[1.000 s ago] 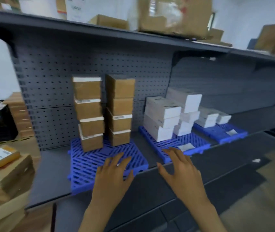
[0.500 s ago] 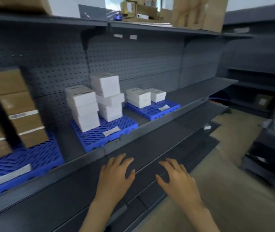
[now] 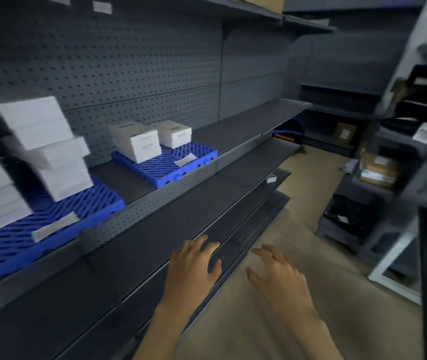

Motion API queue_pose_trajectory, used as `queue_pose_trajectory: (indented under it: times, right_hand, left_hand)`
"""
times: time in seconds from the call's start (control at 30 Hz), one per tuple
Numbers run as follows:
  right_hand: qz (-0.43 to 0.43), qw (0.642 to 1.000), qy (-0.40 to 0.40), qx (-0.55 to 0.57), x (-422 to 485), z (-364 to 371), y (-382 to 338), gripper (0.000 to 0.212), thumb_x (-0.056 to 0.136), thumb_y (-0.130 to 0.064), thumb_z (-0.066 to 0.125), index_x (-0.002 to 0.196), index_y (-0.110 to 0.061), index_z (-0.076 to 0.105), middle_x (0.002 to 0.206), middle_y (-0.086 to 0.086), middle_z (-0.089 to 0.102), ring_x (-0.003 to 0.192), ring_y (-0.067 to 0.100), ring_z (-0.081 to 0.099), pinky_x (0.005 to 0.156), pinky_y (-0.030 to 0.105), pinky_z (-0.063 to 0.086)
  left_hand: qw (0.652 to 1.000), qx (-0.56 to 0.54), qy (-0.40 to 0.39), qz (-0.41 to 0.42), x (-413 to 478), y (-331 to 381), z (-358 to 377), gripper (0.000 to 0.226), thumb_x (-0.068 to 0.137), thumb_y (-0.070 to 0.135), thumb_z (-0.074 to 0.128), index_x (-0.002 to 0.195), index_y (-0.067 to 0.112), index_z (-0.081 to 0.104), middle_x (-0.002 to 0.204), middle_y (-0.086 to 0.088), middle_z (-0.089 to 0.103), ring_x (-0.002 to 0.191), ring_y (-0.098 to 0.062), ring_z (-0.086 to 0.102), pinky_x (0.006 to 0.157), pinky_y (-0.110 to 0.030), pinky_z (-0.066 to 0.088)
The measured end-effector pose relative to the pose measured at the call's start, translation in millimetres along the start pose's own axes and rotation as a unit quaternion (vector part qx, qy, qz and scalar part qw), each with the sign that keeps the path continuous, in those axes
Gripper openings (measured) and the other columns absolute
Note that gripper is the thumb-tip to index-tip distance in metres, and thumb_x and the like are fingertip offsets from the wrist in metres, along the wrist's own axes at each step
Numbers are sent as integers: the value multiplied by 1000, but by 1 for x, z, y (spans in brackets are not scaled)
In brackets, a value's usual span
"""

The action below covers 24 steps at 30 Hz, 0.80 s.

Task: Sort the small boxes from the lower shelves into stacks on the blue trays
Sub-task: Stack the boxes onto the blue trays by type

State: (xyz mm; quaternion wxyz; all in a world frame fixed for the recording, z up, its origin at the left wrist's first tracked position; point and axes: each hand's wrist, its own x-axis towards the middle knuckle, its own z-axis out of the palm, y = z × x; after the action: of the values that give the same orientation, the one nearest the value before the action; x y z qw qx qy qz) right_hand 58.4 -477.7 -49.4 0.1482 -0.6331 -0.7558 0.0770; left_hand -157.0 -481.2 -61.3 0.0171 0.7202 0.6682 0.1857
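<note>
Two blue trays stand on the grey shelf. The near blue tray (image 3: 59,216) at the left carries stacks of white boxes (image 3: 51,149), blurred by motion. The far blue tray (image 3: 181,165) holds a low stack of white boxes (image 3: 137,141) and one single white box (image 3: 173,132) beside it. A paper slip lies on each tray. My left hand (image 3: 194,266) hovers over the front edge of a lower shelf, fingers spread, holding nothing. My right hand (image 3: 277,274) is beside it over the floor, also empty with fingers apart.
Bare dark lower shelves (image 3: 155,245) run below the trays to the right. A tan floor (image 3: 298,294) fills the aisle. Another grey shelf unit (image 3: 389,157) at the right holds a cardboard box (image 3: 376,170) and a white box (image 3: 426,132).
The view has swung right along the shelf: the brown box stacks and their tray have left the frame. Both hands stayed empty and now hang lower, by the lower shelves.
</note>
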Motion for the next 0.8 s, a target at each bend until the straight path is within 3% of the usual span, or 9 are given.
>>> queue_pose_trajectory:
  times: [0.17,0.37,0.53,0.8]
  right_hand:
    - [14,1000,-19,-16,70,-4,44,45,97,-57,51,139,-40,49,148,-19,42,129,11,52,87,36,54]
    - [37,999,-14,-4,135,-14,98,44,97,-55,53,138,-40,50,139,-22,49,119,7,56,83,30,52]
    - [59,998,-18,-13,185,-23,155,44,97,-54,51,139,-39,50,137,-21,51,118,8,58,81,31,52]
    - [66,998,-20,0,289,-31,282,43,98,-54,50,138,-38,50,136,-21,52,111,9,63,79,31,52]
  left_hand:
    - [999,-34,-29,11,79,20,42,46,97,50,49,141,38,53,151,11,45,131,-17,48,99,-40,47]
    - [997,-60,-40,32,164,51,80,52,92,51,40,135,32,60,144,7,53,126,-21,54,94,-44,51]
    - [996,-50,-51,56,232,85,111,46,96,48,49,139,36,56,149,8,50,132,-17,50,100,-42,48]
    - [996,-32,-65,55,355,168,179,47,99,50,47,144,37,50,155,10,42,136,-16,43,103,-41,46]
